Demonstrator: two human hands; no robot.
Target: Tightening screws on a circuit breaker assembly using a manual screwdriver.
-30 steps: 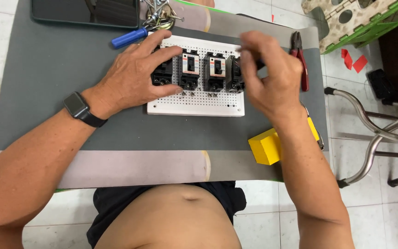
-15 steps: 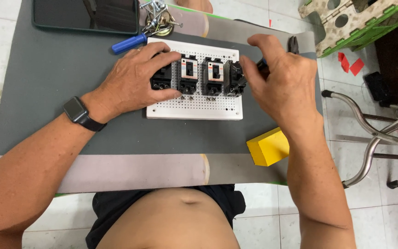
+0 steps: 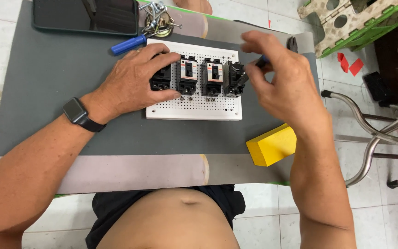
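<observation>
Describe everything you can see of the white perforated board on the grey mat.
The white perforated board is a flat rectangle, plastic by its look, dotted with rows of small holes. It lies flat on the grey mat. Four black breakers stand in a row across it. The left hand rests on its left part, over the leftmost breaker. The right hand is at the rightmost breaker, which sits tilted.

Yellow block lower right on grey mat; dark tablet upper left; blue-handled screwdriver beside it; green stool upper right.
</observation>
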